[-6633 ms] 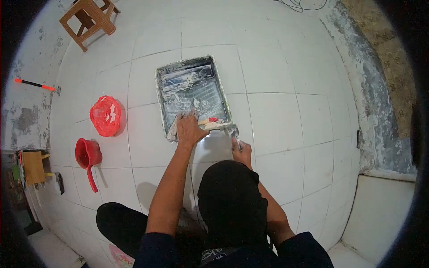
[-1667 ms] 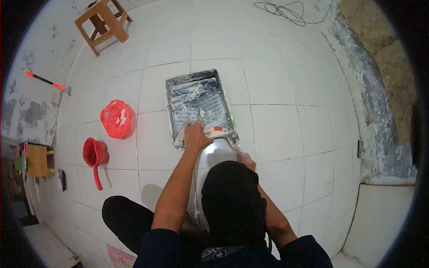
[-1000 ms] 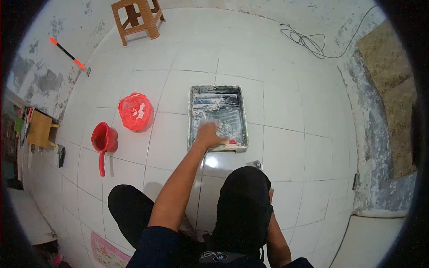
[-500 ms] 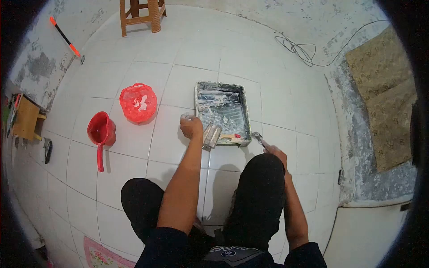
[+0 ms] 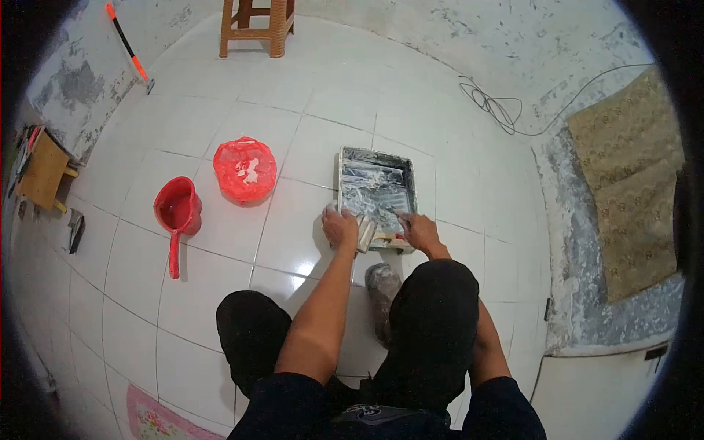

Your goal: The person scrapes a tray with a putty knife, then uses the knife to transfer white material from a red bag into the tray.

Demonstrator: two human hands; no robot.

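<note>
A black paint tray (image 5: 341, 174) smeared with white stuff lies on the tiled floor ahead of my knees. My left hand (image 5: 339, 227) is at its near left corner, fingers bent, beside a whitish-grey block-like object (image 5: 365, 233); whether it grips anything is hidden. Over the tray's near right part, my right hand (image 5: 421, 232) is closed on a small tool, whose thin end reaches into the tray. A brush (image 5: 389, 237) with a pale handle rests at the tray's near edge between my hands.
Left of the tray are a red bag (image 5: 235, 182) and a red dipper (image 5: 189, 209). Further off are a brown stool (image 5: 279, 29), an orange-black scraper (image 5: 126, 42), a wooden stand (image 5: 44, 170), a coiled cable (image 5: 493, 106) and a brown cloth (image 5: 623, 183).
My right hand has moved up and left, bringing its tool from beside the tray to over it. My left hand is now closer to the block-like object. The camera view has shifted slightly.
</note>
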